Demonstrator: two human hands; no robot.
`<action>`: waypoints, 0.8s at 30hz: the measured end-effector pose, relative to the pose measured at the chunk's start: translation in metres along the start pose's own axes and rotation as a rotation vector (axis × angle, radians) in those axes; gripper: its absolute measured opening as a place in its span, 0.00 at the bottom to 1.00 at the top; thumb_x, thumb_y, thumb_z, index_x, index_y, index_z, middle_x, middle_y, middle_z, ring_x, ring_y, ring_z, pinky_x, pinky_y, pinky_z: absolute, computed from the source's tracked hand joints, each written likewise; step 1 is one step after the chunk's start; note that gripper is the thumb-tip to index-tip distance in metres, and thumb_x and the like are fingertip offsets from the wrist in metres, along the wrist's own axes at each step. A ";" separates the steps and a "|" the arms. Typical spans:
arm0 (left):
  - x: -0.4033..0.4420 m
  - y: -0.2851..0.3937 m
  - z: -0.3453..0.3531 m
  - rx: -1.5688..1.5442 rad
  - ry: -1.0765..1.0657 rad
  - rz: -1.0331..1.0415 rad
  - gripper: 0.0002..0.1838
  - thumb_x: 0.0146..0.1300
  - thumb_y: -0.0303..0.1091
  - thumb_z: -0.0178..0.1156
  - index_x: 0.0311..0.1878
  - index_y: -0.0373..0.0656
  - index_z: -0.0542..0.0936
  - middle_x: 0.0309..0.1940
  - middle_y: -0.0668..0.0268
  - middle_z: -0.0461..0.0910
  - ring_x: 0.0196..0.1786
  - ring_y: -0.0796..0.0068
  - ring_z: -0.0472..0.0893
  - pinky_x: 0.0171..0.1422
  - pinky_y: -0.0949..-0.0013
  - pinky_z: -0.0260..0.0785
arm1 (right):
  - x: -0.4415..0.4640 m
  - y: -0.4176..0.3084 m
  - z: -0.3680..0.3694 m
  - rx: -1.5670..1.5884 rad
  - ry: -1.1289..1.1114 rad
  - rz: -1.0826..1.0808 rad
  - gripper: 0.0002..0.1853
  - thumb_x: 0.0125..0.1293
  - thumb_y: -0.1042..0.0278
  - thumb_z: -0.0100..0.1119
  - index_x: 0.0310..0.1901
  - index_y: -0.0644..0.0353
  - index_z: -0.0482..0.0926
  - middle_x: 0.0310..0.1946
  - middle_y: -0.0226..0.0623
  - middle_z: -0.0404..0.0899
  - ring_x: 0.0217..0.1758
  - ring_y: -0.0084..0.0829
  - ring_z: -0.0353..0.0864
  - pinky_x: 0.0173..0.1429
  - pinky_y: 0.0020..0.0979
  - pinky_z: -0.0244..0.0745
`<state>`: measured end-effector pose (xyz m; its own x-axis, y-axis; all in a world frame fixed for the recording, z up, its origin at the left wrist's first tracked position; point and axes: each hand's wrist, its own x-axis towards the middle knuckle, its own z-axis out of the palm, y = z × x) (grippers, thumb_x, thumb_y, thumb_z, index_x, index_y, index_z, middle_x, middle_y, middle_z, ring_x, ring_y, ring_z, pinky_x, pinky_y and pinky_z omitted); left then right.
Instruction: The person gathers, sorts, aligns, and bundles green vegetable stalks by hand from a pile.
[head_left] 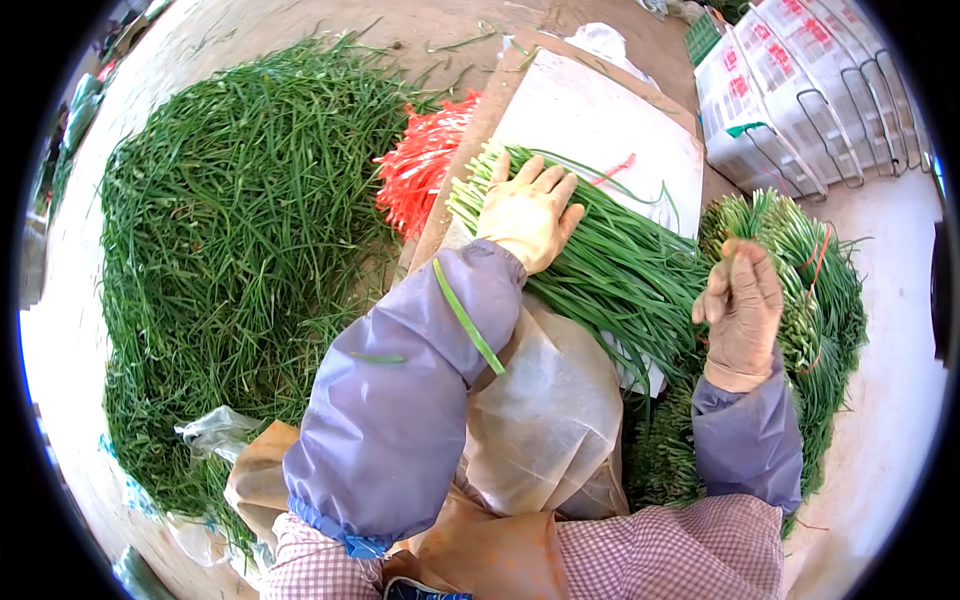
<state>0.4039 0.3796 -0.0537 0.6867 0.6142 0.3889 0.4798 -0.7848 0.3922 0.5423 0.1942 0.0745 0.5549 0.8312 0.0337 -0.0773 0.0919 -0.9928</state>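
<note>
My left hand (525,212) lies flat with fingers spread on the pale stem ends of a loose bundle of garlic chives (625,255). The chives rest across a white board (590,110), their green leaves pointing to the right. My right hand (743,312) is raised beside the leaf ends, its fingers bent and pressed together. Whatever the fingertips may hold is too small to make out. Under and beyond this hand are stacked chive bundles (845,290), some tied with red strips. A loose leaf (468,316) clings to my left sleeve.
A large heap of loose green leaves (240,220) covers the floor at left. Red plastic ties (430,160) lie in a bunch beside the board. White wrapped packages (800,95) with red print and wire handles stand at the upper right. Plastic sheeting (545,420) covers my lap.
</note>
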 end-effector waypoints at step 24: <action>-0.408 -0.065 -0.296 -0.119 -0.364 -0.885 0.21 0.65 0.45 0.56 0.53 0.41 0.82 0.45 0.52 0.84 0.48 0.55 0.83 0.55 0.58 0.74 | 0.050 0.059 0.053 -1.433 -0.796 -0.358 0.23 0.61 0.60 0.61 0.54 0.65 0.79 0.53 0.52 0.79 0.57 0.50 0.76 0.63 0.44 0.69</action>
<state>-0.0692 0.2044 0.0090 0.2396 0.9004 -0.3633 0.8606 -0.0237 0.5088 0.5217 0.2701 0.0240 -0.1873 0.9732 -0.1335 0.9662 0.1580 -0.2039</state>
